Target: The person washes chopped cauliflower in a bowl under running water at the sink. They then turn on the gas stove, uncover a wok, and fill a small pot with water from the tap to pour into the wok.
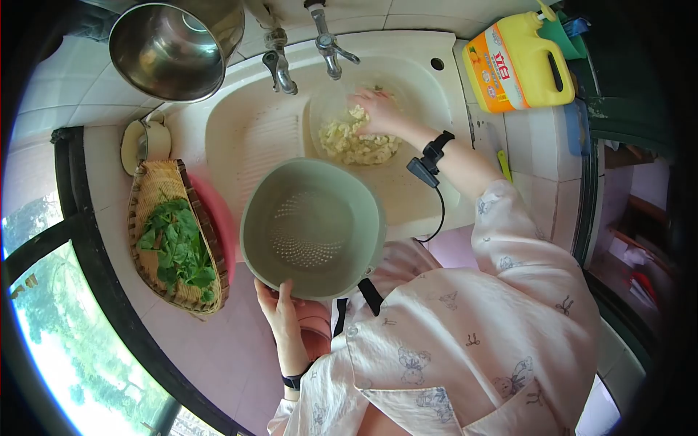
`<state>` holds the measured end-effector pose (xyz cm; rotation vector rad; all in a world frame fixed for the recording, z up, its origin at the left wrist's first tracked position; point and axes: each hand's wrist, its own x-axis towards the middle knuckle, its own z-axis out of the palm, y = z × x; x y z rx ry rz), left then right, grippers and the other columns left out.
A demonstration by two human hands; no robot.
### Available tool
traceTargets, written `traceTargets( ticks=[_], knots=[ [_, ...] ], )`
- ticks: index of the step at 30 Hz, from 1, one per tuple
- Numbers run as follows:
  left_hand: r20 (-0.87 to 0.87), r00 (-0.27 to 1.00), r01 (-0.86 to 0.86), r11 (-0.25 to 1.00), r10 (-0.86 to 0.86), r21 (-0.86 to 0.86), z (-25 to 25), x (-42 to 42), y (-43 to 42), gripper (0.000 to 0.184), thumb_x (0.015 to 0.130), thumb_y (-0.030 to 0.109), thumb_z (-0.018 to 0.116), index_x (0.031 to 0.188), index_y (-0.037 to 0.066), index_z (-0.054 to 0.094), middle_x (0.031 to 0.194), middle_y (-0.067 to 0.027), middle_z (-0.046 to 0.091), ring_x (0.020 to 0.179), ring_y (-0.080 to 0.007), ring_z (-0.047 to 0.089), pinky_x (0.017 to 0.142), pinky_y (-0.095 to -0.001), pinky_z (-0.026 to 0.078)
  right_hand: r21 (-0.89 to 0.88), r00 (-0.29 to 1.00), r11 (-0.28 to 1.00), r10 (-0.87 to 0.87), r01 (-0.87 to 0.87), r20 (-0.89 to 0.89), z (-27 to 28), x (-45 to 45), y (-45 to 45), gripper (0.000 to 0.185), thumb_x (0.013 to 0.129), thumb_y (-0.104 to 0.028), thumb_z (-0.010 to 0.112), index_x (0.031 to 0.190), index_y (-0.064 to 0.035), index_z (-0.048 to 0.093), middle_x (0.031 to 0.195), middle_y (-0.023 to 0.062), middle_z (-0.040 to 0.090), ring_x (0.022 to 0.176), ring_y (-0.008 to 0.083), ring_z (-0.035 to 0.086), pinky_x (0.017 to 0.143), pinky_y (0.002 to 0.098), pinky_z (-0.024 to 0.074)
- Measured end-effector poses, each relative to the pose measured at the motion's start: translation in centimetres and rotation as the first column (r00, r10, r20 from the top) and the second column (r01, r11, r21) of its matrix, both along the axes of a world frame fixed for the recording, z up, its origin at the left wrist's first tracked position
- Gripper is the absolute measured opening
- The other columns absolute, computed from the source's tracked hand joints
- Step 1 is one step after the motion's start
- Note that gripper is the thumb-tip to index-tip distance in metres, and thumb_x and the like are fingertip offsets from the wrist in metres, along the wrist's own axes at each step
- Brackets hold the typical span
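Observation:
My left hand (280, 309) grips the near rim of a grey-green colander (313, 211), thumb over the edge. No food shows inside the colander, and small drain holes dot its base. It is held level with the sink's front edge. My right hand (376, 115) is down in a clear bowl (315, 109) in the sink, fingers curled around some pale cauliflower florets (356, 145). More florets lie below and beside the hand. Its fingertips are partly hidden among them.
A white sink (240, 131) has two taps (331, 54) at its back. On the left are a steel pot (167, 54), an enamel mug (156, 138), and a wicker basket (138, 240) with green leaves (178, 243) over a pink basin (218, 211). A yellow detergent jug (520, 62) stands right.

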<state>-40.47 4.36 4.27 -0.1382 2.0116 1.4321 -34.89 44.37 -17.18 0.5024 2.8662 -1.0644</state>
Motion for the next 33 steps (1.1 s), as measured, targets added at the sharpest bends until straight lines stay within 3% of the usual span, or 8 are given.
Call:
traceTargets(
  ticks=[2, 5, 10, 12, 17, 24, 29, 33],
  knots=[
    [-0.009, 1.0, -0.019, 1.0, 0.019, -0.002, -0.1, 0.0, 0.0, 0.034, 0.082, -0.001, 0.056, 0.115, 0.001, 0.047, 0.084, -0.0047, 0.057, 0.051, -0.0097, 0.05, 0.042, -0.0213, 0.039, 0.384, 0.949, 0.9, -0.279, 0.205, 0.147, 1.7, 1.4, -1.8, 0.101, 0.06, -0.04, 0.08, 0.144, -0.0159, 0.03, 0.137, 0.0281, 0.039, 0.123, 0.0452, 0.04, 0.101, 0.0561, 0.0327],
    [-0.007, 1.0, 0.0, 1.0, 0.0, 0.023, -0.3, 0.0, 0.1, 0.035, 0.082, -0.001, 0.056, 0.116, 0.001, 0.047, 0.084, -0.0049, 0.057, 0.051, -0.0097, 0.05, 0.042, -0.0212, 0.039, 0.442, 0.913, 0.897, -0.176, -0.005, 0.369, 0.8, 1.3, -4.4, 0.106, 0.056, -0.044, 0.08, 0.145, -0.0168, 0.028, 0.142, 0.0285, 0.028, 0.129, 0.0505, 0.027, 0.101, 0.0655, 0.0244],
    [-0.015, 1.0, 0.017, 1.0, -0.017, -0.02, 0.2, 0.1, 0.9, 0.036, 0.082, -0.001, 0.056, 0.117, 0.001, 0.046, 0.082, -0.0049, 0.057, 0.049, -0.0094, 0.049, 0.042, -0.0217, 0.039, 0.434, 0.925, 0.899, -0.216, 0.063, 0.313, -0.6, -2.3, -3.8, 0.08, 0.061, -0.035, 0.077, 0.132, -0.0131, 0.048, 0.14, 0.0252, 0.033, 0.127, 0.0479, 0.032, 0.098, 0.0611, 0.0315],
    [-0.011, 1.0, 0.02, 1.0, -0.02, -0.013, 0.2, 0.1, 0.4, 0.035, 0.084, 0.002, 0.058, 0.117, 0.002, 0.046, 0.084, -0.0047, 0.058, 0.052, -0.0085, 0.052, 0.041, -0.0201, 0.041, 0.426, 0.938, 0.895, -0.252, 0.132, 0.239, -1.7, -3.4, -2.0, 0.071, 0.062, -0.033, 0.076, 0.126, -0.0112, 0.055, 0.139, 0.0239, 0.036, 0.126, 0.0461, 0.035, 0.097, 0.0571, 0.0348],
    [-0.03, 0.998, -0.06, 0.998, 0.06, 0.009, 0.3, 0.2, 0.3, 0.035, 0.082, -0.002, 0.055, 0.116, 0.001, 0.047, 0.077, -0.0052, 0.057, 0.048, -0.0104, 0.048, 0.042, -0.0221, 0.039, -0.244, 0.864, 0.889, -0.257, 0.387, 0.434, 3.5, -3.5, 3.8, 0.076, 0.059, -0.041, 0.08, 0.121, -0.0039, 0.055, 0.135, 0.0168, 0.045, 0.123, 0.029, 0.045, 0.098, 0.0364, 0.0408],
    [-0.014, 0.999, -0.051, 0.998, 0.051, 0.033, -0.2, -0.1, 0.3, 0.032, 0.082, -0.001, 0.055, 0.113, 0.002, 0.047, 0.076, -0.0049, 0.056, 0.047, -0.0102, 0.047, 0.04, -0.0222, 0.038, 0.248, 0.871, 0.964, -0.204, 0.098, 0.448, 2.1, 1.7, -2.2, 0.124, 0.047, -0.056, 0.084, 0.145, -0.0105, 0.022, 0.141, 0.026, 0.032, 0.128, 0.0476, 0.032, 0.103, 0.0505, 0.0351],
    [-0.017, 0.999, -0.036, 0.999, 0.036, 0.015, 0.1, 0.3, 1.0, 0.029, 0.082, 0.0, 0.055, 0.11, 0.002, 0.047, 0.075, -0.0041, 0.055, 0.047, -0.0096, 0.047, 0.041, -0.0221, 0.037, 0.253, 0.819, 0.911, -0.406, 0.327, 0.405, -2.2, -0.7, -3.4, 0.116, 0.052, -0.053, 0.082, 0.145, -0.0109, 0.025, 0.146, 0.0271, 0.025, 0.129, 0.0468, 0.033, 0.1, 0.0511, 0.0379],
    [-0.019, 0.999, -0.026, 1.0, 0.027, 0.016, 0.3, 0.5, 0.8, 0.03, 0.082, 0.0, 0.056, 0.111, 0.002, 0.048, 0.077, -0.0039, 0.056, 0.048, -0.0095, 0.047, 0.041, -0.0219, 0.038, -0.092, 0.806, 0.854, -0.44, 0.512, 0.396, -1.7, -1.0, -0.8, 0.101, 0.054, -0.047, 0.081, 0.138, -0.0078, 0.039, 0.139, 0.022, 0.039, 0.125, 0.0343, 0.043, 0.096, 0.0419, 0.0425]
  ],
)
